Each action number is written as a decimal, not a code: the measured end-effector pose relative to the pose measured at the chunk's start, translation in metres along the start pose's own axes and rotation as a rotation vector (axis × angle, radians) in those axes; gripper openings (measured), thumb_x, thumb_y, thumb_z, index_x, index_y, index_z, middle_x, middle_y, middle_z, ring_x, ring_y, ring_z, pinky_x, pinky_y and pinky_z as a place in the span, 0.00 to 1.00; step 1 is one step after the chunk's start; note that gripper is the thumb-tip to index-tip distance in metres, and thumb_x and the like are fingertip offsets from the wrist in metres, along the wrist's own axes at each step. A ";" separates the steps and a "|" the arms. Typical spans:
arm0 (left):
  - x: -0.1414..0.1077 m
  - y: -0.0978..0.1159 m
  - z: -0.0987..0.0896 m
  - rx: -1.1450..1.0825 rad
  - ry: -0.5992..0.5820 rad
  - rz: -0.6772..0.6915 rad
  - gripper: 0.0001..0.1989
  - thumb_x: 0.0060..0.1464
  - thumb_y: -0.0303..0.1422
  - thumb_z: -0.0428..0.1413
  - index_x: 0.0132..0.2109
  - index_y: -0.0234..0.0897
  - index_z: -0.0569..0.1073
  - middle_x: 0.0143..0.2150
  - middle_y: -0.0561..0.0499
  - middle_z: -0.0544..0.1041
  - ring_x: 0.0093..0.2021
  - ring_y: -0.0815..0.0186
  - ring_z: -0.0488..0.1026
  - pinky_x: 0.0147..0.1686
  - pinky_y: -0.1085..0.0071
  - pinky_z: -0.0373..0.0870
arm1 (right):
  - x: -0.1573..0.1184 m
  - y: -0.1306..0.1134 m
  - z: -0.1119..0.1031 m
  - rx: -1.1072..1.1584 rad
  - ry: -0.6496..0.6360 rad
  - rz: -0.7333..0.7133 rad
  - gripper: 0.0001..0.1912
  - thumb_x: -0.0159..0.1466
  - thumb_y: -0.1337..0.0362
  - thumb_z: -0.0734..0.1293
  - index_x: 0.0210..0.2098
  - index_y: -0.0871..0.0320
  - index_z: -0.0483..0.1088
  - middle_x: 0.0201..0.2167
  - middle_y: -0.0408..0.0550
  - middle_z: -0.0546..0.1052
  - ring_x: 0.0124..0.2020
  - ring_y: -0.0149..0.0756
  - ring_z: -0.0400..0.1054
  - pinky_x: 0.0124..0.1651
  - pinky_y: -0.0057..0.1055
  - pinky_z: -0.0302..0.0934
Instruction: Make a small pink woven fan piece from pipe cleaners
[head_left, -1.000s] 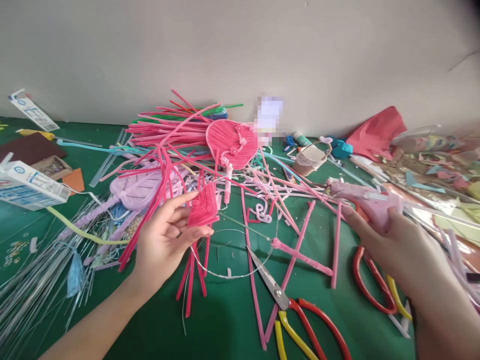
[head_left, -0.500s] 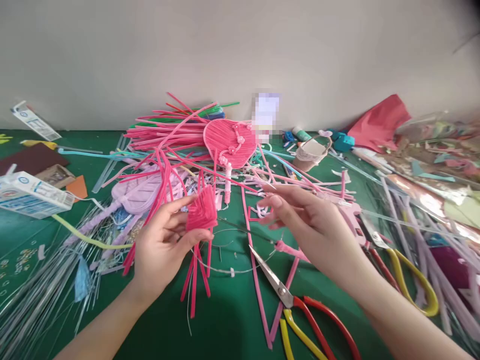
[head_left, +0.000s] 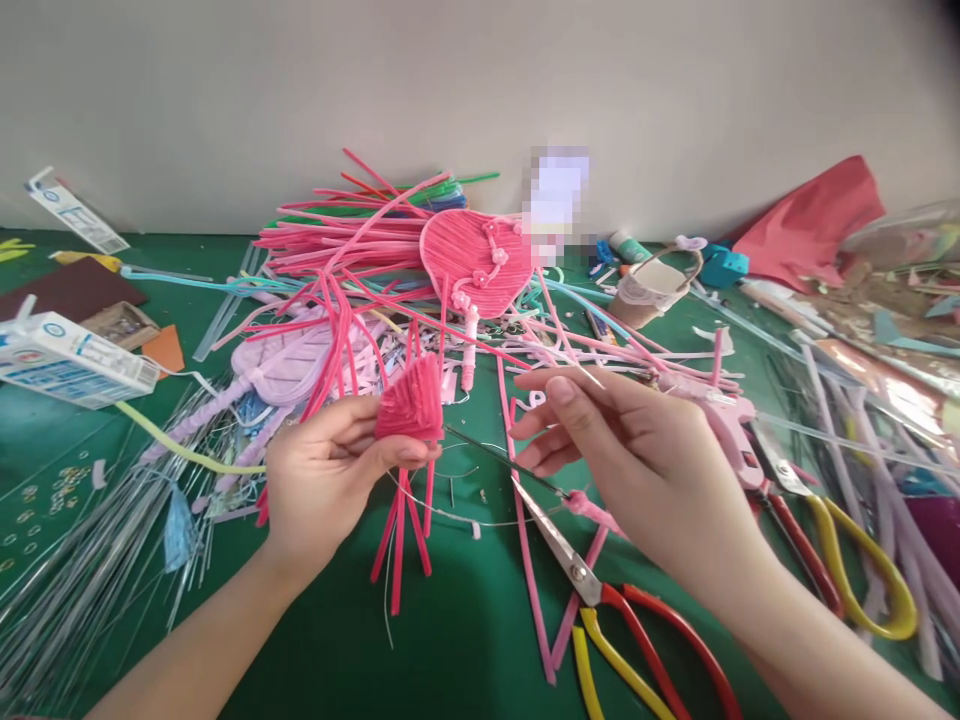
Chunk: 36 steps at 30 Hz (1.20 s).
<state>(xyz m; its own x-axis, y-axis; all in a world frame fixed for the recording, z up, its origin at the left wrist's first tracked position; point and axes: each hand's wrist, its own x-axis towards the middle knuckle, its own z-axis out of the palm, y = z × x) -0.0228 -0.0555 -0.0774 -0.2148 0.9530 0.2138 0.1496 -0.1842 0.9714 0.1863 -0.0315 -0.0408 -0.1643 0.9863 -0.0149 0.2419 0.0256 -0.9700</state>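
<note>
My left hand (head_left: pixel 330 465) pinches a small folded piece of red-pink pipe cleaners (head_left: pixel 411 402) between thumb and fingers. Several pink strips and a thin wire (head_left: pixel 389 590) hang below it. To the right, my right hand (head_left: pixel 611 430) is loosely curled, thumb against the bent fingers. A thin pale sliver shows at its thumb and index finger; what it is I cannot make out. Under that hand lies a thin dark rod with a pink-wrapped end (head_left: pixel 589 507). Scissors with red and yellow handles (head_left: pixel 581 575) lie below, blades apart from both hands.
A pink heart-shaped fan (head_left: pixel 469 262) rests on bundled pipe cleaners at the back. Around it are a lilac fan (head_left: pixel 277 365), a small basket (head_left: pixel 649 290), a pink glue gun (head_left: pixel 727 430), more scissors (head_left: pixel 832 540) and a milk carton (head_left: pixel 75 360) on the green table (head_left: pixel 322 660).
The view has shifted, so most things sit farther right and slightly higher. My left hand still holds the red-pink piece, tilted a little differently. The right hand has moved slightly right.
</note>
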 end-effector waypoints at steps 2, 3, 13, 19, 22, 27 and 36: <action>0.000 0.000 0.000 0.020 0.013 -0.004 0.10 0.51 0.38 0.68 0.36 0.39 0.78 0.26 0.55 0.84 0.27 0.60 0.84 0.28 0.72 0.84 | -0.001 -0.001 0.001 -0.009 -0.013 0.005 0.18 0.70 0.50 0.63 0.44 0.58 0.75 0.27 0.44 0.80 0.25 0.28 0.77 0.30 0.20 0.74; -0.001 0.000 0.000 0.029 0.022 -0.008 0.11 0.51 0.39 0.68 0.37 0.39 0.78 0.26 0.54 0.85 0.26 0.60 0.84 0.28 0.71 0.85 | -0.001 -0.001 0.001 -0.011 -0.016 0.007 0.18 0.70 0.50 0.63 0.44 0.58 0.75 0.28 0.44 0.80 0.25 0.29 0.77 0.30 0.21 0.74; 0.001 -0.001 0.001 0.089 0.048 -0.042 0.08 0.50 0.30 0.68 0.31 0.39 0.75 0.25 0.55 0.84 0.27 0.61 0.84 0.29 0.73 0.84 | -0.007 0.004 0.007 -0.017 -0.035 0.016 0.17 0.70 0.50 0.63 0.44 0.55 0.74 0.28 0.45 0.80 0.27 0.31 0.77 0.32 0.24 0.74; 0.000 -0.001 0.001 0.090 0.053 -0.037 0.12 0.48 0.30 0.69 0.28 0.39 0.71 0.23 0.57 0.83 0.25 0.61 0.84 0.26 0.75 0.82 | -0.008 0.004 0.010 -0.009 -0.036 0.006 0.14 0.69 0.53 0.64 0.43 0.56 0.74 0.27 0.45 0.81 0.28 0.31 0.76 0.33 0.26 0.74; 0.000 -0.002 0.000 0.104 0.050 -0.019 0.12 0.50 0.33 0.68 0.28 0.39 0.72 0.23 0.56 0.83 0.25 0.61 0.84 0.27 0.73 0.83 | -0.009 0.002 0.010 -0.027 -0.039 0.012 0.13 0.69 0.54 0.64 0.43 0.56 0.73 0.28 0.45 0.81 0.28 0.33 0.77 0.32 0.27 0.74; -0.001 0.000 0.000 0.171 0.070 -0.014 0.14 0.50 0.35 0.68 0.26 0.40 0.71 0.22 0.56 0.81 0.25 0.60 0.83 0.25 0.73 0.81 | -0.008 -0.002 0.010 -0.053 -0.083 0.015 0.11 0.66 0.57 0.67 0.45 0.55 0.72 0.28 0.45 0.81 0.31 0.37 0.79 0.32 0.28 0.73; 0.002 0.002 -0.001 0.191 0.129 -0.013 0.11 0.51 0.37 0.67 0.32 0.39 0.72 0.24 0.55 0.81 0.26 0.60 0.83 0.25 0.72 0.79 | 0.000 -0.009 0.013 0.039 -0.168 0.020 0.11 0.64 0.60 0.69 0.46 0.56 0.72 0.29 0.45 0.82 0.32 0.36 0.80 0.36 0.28 0.74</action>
<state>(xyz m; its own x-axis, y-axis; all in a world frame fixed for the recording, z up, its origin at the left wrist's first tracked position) -0.0241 -0.0541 -0.0747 -0.3375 0.9142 0.2243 0.3233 -0.1112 0.9397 0.1721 -0.0340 -0.0352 -0.3183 0.9453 -0.0721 0.2105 -0.0037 -0.9776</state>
